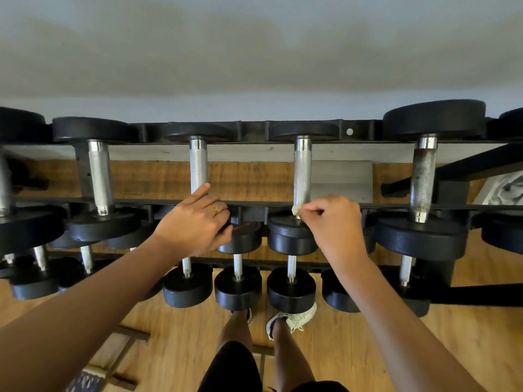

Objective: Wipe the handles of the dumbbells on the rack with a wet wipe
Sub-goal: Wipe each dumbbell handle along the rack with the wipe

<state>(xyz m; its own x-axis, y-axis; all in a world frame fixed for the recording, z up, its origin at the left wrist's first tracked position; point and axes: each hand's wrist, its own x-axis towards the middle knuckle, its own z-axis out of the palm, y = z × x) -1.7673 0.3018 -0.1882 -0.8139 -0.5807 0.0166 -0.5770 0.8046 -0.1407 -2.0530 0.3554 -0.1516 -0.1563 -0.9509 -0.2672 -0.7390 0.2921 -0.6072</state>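
Black dumbbells with silver knurled handles lie front to back on the top tier of a black rack (283, 204). My right hand (334, 222) pinches a small whitish wet wipe (296, 211) against the near end of one handle (302, 176), just above that dumbbell's near weight head. My left hand (195, 222) rests on the near head of the neighbouring dumbbell to the left, with its index finger lying along that handle (198, 162). A ring shows on one left finger. Most of the wipe is hidden by my fingers.
More dumbbells fill the top tier, including a rusty-handled one (423, 179) to the right and one (99, 176) to the left. Smaller dumbbells (237, 287) sit on the lower tier near my legs and shoes. A grey wall rises behind the rack; the floor is wood.
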